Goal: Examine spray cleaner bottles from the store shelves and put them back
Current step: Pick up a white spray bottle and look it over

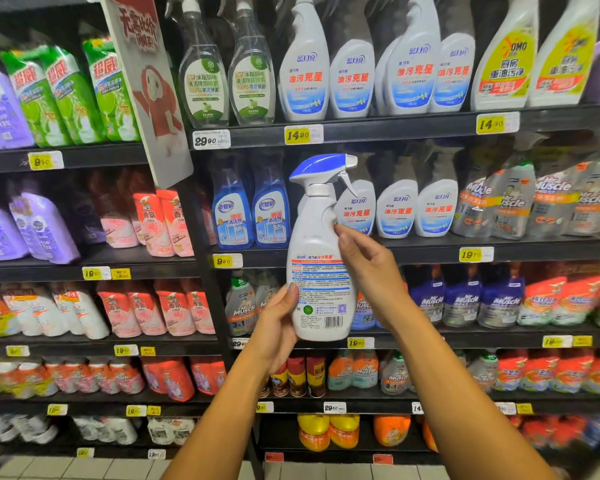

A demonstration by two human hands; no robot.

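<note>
A white spray cleaner bottle (pixel 321 251) with a blue and white trigger head is held upright in front of the shelves, its back label and barcode facing me. My left hand (pixel 278 323) grips its lower left side, thumb on the label. On the bottle's right side, my right hand (pixel 368 261) holds it with fingers behind and the thumb tip at the neck. Matching white bottles (pixel 397 209) stand on the shelf right behind it, and more of them (pixel 305 67) line the shelf above.
Black store shelves (pixel 378 128) with yellow price tags hold many cleaners: clear spray bottles (pixel 205 74), blue glass cleaner (pixel 234 213), grey refill pouches (pixel 510 202), green and purple pouches at the left. A red and white sign (pixel 146 84) juts out at upper left. Tiled floor below.
</note>
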